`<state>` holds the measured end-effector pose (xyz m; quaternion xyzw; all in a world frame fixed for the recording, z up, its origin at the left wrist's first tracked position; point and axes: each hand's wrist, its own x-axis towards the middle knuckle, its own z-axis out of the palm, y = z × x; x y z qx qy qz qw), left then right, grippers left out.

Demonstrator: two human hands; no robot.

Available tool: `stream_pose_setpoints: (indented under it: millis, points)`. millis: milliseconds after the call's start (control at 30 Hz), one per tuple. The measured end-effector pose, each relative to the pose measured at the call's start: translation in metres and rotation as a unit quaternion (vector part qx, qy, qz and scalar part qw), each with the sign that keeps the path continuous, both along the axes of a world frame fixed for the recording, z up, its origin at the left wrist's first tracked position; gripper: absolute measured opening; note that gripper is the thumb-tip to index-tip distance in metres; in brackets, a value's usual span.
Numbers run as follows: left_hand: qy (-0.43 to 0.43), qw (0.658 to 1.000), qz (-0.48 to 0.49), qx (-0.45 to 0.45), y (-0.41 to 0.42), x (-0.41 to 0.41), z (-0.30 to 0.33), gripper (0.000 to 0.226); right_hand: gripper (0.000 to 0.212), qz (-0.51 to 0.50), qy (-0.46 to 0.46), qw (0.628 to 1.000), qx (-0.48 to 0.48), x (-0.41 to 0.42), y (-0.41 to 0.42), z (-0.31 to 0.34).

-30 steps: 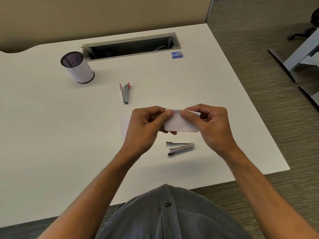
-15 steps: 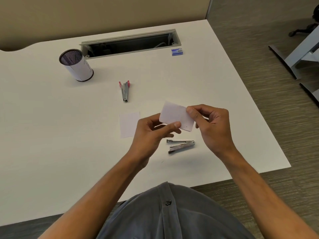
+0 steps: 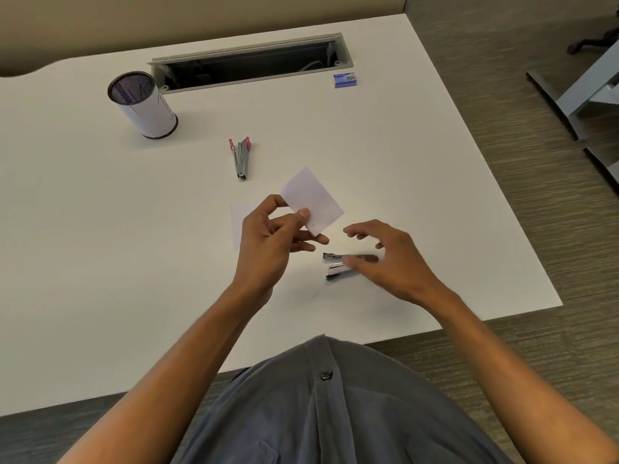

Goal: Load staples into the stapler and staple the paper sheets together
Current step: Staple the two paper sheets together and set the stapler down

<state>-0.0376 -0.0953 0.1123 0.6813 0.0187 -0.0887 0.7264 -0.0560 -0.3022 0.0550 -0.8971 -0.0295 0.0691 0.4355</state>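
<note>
My left hand (image 3: 271, 242) pinches a small white paper slip (image 3: 316, 200) by its lower corner and holds it tilted above the white desk (image 3: 100, 262). A second white slip (image 3: 239, 226) lies flat on the desk, partly hidden behind that hand. My right hand (image 3: 390, 259) hovers with fingers spread just over a silver stapler (image 3: 338, 266) lying open on the desk; it grips nothing. A small blue staple box (image 3: 345, 80) sits far back by the cable slot.
A red-and-grey stapler-like tool (image 3: 242, 157) lies mid-desk. A mesh pen cup (image 3: 142, 103) stands at the back left. A long open cable slot (image 3: 251, 63) runs along the back. The desk's right edge drops to carpet, with a grey desk leg (image 3: 582, 92) beyond.
My right hand let go of the paper slip and dropped toward the silver stapler. My left hand now holds the slip alone and has turned it upward.
</note>
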Motion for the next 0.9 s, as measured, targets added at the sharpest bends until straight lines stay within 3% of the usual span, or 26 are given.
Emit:
stream_pose_setpoints:
  millis: [100,167,333,567,733,900]
  points:
    - [0.01,1.0,0.0,0.003,0.005,-0.002,-0.004,0.018,0.072,0.075,0.006,0.99,-0.118,-0.002,0.0,-0.016]
    - [0.014,1.0,-0.001,0.002,0.007,-0.003,-0.005,0.016,0.078,0.093,-0.004,0.984,-0.15,-0.003,0.002,-0.023]
    - [0.01,1.0,0.0,0.015,0.011,-0.006,-0.006,0.006,0.072,0.097,-0.021,0.983,-0.156,-0.001,0.007,-0.035]
    - [-0.027,0.998,0.002,0.059,0.016,-0.007,-0.009,0.013,0.057,0.107,-0.038,0.98,-0.161,0.0,0.009,-0.04]
    - [-0.052,0.994,0.015,0.096,0.019,-0.006,-0.011,0.015,0.053,0.114,-0.026,0.984,-0.136,0.002,0.008,-0.04]
    - [-0.073,0.989,0.018,0.128,0.02,-0.002,-0.007,0.017,0.047,0.048,0.034,0.998,0.033,0.001,0.005,-0.031]
